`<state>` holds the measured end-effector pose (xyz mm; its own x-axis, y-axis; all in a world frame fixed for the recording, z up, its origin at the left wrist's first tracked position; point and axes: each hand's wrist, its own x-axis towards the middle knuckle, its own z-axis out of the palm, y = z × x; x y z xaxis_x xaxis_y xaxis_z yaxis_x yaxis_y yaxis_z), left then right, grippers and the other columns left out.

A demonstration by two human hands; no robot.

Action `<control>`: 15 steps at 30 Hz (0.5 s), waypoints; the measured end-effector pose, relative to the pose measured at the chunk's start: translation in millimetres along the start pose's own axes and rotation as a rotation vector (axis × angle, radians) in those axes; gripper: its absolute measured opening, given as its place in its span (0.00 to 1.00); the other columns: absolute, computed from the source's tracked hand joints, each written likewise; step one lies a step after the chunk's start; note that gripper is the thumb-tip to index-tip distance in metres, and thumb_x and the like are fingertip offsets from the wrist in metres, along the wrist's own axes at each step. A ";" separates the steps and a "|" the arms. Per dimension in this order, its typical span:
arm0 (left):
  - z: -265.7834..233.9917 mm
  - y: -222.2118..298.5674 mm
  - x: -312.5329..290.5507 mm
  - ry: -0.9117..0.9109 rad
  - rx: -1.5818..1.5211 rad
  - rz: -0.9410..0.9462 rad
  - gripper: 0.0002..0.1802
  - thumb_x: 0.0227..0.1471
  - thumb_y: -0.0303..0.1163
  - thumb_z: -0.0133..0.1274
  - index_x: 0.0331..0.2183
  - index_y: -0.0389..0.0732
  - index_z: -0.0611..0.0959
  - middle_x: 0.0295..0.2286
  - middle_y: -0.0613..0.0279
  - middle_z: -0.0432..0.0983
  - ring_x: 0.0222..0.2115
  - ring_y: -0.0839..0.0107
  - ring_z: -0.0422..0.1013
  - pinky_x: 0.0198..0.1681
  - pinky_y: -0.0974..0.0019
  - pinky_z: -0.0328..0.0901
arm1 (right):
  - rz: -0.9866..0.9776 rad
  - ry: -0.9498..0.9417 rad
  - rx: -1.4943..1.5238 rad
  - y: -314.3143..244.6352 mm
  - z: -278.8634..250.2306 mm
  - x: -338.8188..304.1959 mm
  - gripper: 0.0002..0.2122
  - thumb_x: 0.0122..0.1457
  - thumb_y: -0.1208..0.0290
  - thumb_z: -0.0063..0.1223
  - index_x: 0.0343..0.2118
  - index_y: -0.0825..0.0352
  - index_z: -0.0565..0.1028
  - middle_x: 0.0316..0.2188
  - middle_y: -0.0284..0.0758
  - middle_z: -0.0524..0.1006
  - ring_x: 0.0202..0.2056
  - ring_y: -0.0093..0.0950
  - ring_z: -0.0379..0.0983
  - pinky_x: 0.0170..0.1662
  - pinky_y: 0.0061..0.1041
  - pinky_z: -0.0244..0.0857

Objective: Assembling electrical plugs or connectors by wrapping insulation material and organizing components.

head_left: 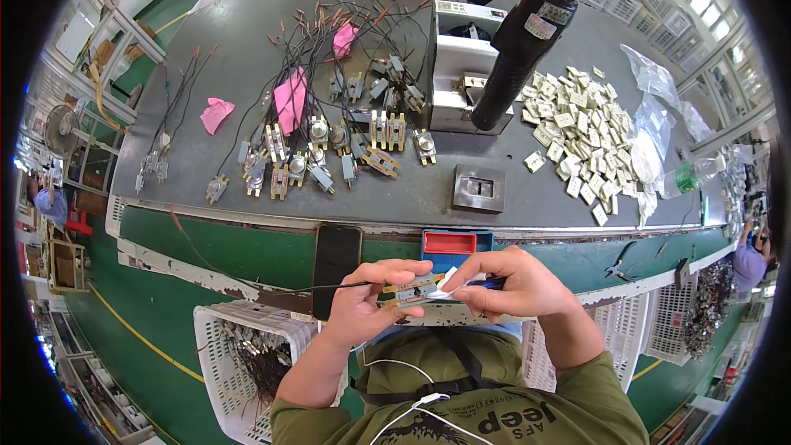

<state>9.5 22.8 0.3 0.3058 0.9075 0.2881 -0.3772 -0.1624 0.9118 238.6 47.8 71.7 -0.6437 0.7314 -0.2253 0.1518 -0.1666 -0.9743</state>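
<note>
My left hand [367, 301] is closed around a small grey electrical part with brass terminals [405, 290], keeping it level above my lap near the bench's front edge. A black wire [317, 288] runs left from that part. Against the part's right end, my right hand [523, 284] pinches a thin white piece [446, 283]. Something dark blue, like a tool handle [493, 283], also shows under its fingers; its working end is hidden. Just left of my hands lies a black phone [338, 251]. Behind them sits a small blue and red tray [451, 243].
Wired parts with brass terminals [317, 152] cover the bench's left middle. White ceramic pieces [577, 132] are heaped at right. Between them stand a metal machine [461, 66] with a black cylindrical tool [527, 49] and a steel block [479, 189]. Pliers [621, 264] lie on the lower ledge.
</note>
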 end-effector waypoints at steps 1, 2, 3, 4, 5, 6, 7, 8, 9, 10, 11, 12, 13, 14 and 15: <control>0.1 0.0 -0.2 0.000 0.012 -0.001 0.27 0.34 0.20 0.66 0.39 0.40 0.71 0.42 0.43 0.72 0.46 0.56 0.69 0.45 0.59 0.70 | -0.001 0.001 0.000 -0.3 0.0 0.3 0.07 0.59 0.72 0.51 0.38 0.67 0.75 0.15 0.28 0.73 0.15 0.14 0.67 0.19 0.16 0.60; 0.2 0.0 -0.4 -0.001 0.024 -0.002 0.27 0.34 0.20 0.66 0.39 0.40 0.71 0.42 0.43 0.72 0.46 0.56 0.69 0.45 0.59 0.70 | 0.003 -0.005 -0.013 -0.9 0.0 0.6 0.07 0.59 0.72 0.51 0.38 0.67 0.75 0.15 0.28 0.73 0.15 0.13 0.67 0.19 0.15 0.60; 0.2 0.0 -0.6 -0.002 0.025 -0.002 0.27 0.34 0.20 0.66 0.39 0.40 0.71 0.42 0.43 0.72 0.46 0.56 0.69 0.45 0.59 0.70 | 0.006 -0.011 -0.026 -1.4 -0.1 0.5 0.07 0.58 0.71 0.51 0.38 0.67 0.75 0.15 0.27 0.73 0.15 0.13 0.67 0.19 0.15 0.60; 0.3 0.2 -0.8 0.001 0.013 0.006 0.27 0.34 0.20 0.66 0.39 0.40 0.71 0.42 0.43 0.72 0.46 0.56 0.69 0.45 0.59 0.70 | 0.006 -0.011 -0.026 -1.9 -0.3 0.1 0.07 0.58 0.71 0.51 0.38 0.67 0.75 0.15 0.27 0.73 0.15 0.13 0.67 0.19 0.15 0.60; 0.3 0.3 -0.7 0.004 0.001 0.014 0.27 0.34 0.20 0.65 0.39 0.40 0.71 0.42 0.43 0.72 0.46 0.56 0.69 0.45 0.59 0.70 | 0.011 0.006 -0.004 -2.4 -0.6 -0.7 0.07 0.58 0.71 0.51 0.38 0.67 0.76 0.15 0.28 0.73 0.15 0.13 0.67 0.19 0.15 0.60; 0.5 0.8 -0.2 0.004 0.001 0.015 0.27 0.34 0.20 0.65 0.39 0.40 0.71 0.42 0.43 0.72 0.46 0.56 0.69 0.45 0.59 0.70 | 0.017 0.022 0.018 -3.0 -0.8 -1.2 0.07 0.58 0.71 0.51 0.37 0.67 0.76 0.15 0.28 0.72 0.15 0.13 0.67 0.19 0.15 0.60; 0.7 1.5 0.5 -0.003 0.009 0.004 0.27 0.34 0.20 0.65 0.39 0.40 0.71 0.42 0.43 0.71 0.46 0.56 0.69 0.45 0.59 0.70 | 0.017 0.023 0.018 -4.2 -1.2 -1.3 0.07 0.58 0.71 0.51 0.37 0.67 0.76 0.15 0.28 0.72 0.15 0.13 0.67 0.19 0.15 0.60; 0.7 1.9 1.0 -0.009 0.017 -0.006 0.27 0.34 0.19 0.65 0.39 0.40 0.71 0.42 0.43 0.71 0.46 0.56 0.69 0.45 0.59 0.70 | 0.022 0.019 -0.002 -5.6 -1.7 -1.3 0.07 0.58 0.71 0.51 0.37 0.67 0.76 0.15 0.28 0.73 0.15 0.13 0.67 0.19 0.15 0.60; 0.5 0.9 0.4 -0.010 0.017 -0.006 0.27 0.34 0.19 0.65 0.39 0.40 0.71 0.42 0.43 0.71 0.46 0.56 0.69 0.45 0.59 0.70 | 0.028 0.015 -0.022 -6.3 -2.1 -1.2 0.07 0.58 0.71 0.51 0.37 0.66 0.76 0.15 0.28 0.73 0.15 0.13 0.67 0.19 0.15 0.60; 0.5 -0.6 -1.0 -0.007 0.002 -0.007 0.27 0.34 0.19 0.65 0.39 0.40 0.71 0.42 0.43 0.71 0.46 0.56 0.69 0.45 0.59 0.70 | 0.027 0.015 -0.023 -5.0 -2.2 -1.4 0.07 0.58 0.71 0.51 0.37 0.66 0.76 0.15 0.28 0.73 0.15 0.13 0.67 0.19 0.15 0.60; 0.7 -1.3 -1.7 -0.004 -0.013 -0.009 0.27 0.34 0.19 0.65 0.38 0.40 0.71 0.42 0.43 0.71 0.46 0.56 0.69 0.45 0.59 0.70 | -0.003 0.002 -0.041 -2.4 -2.1 -1.4 0.07 0.58 0.71 0.51 0.37 0.66 0.76 0.15 0.28 0.73 0.15 0.13 0.67 0.19 0.15 0.60; 1.1 -0.9 -1.0 -0.005 -0.013 -0.009 0.27 0.34 0.19 0.65 0.38 0.40 0.71 0.42 0.43 0.71 0.46 0.56 0.69 0.45 0.59 0.70 | -0.034 -0.011 -0.058 -1.0 -2.2 -1.5 0.07 0.58 0.71 0.51 0.37 0.66 0.76 0.15 0.28 0.73 0.15 0.14 0.67 0.19 0.15 0.60; 1.2 -0.4 -0.1 0.000 -0.009 -0.012 0.27 0.34 0.18 0.65 0.38 0.40 0.71 0.42 0.43 0.71 0.46 0.56 0.69 0.45 0.59 0.70 | -0.034 -0.010 -0.058 -2.0 -1.9 -1.5 0.07 0.58 0.71 0.51 0.37 0.66 0.76 0.15 0.28 0.73 0.15 0.14 0.67 0.19 0.15 0.60; 1.3 -0.1 0.4 0.005 -0.005 -0.015 0.27 0.34 0.18 0.65 0.38 0.40 0.71 0.42 0.43 0.71 0.46 0.56 0.69 0.45 0.59 0.70 | -0.030 0.010 -0.048 -3.9 -1.3 -1.3 0.06 0.57 0.73 0.52 0.36 0.68 0.76 0.15 0.29 0.73 0.15 0.14 0.68 0.18 0.14 0.60; 1.4 -0.2 0.3 0.005 -0.005 -0.016 0.27 0.34 0.18 0.65 0.38 0.40 0.71 0.42 0.43 0.71 0.46 0.56 0.69 0.45 0.59 0.70 | -0.026 0.030 -0.037 -5.3 -1.0 -1.4 0.06 0.56 0.75 0.53 0.34 0.70 0.76 0.15 0.30 0.74 0.15 0.15 0.69 0.17 0.14 0.60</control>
<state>10.8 22.5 0.6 0.3074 0.9117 0.2726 -0.3769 -0.1464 0.9146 239.4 48.4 77.2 -0.6251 0.7547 -0.1989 0.1632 -0.1228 -0.9789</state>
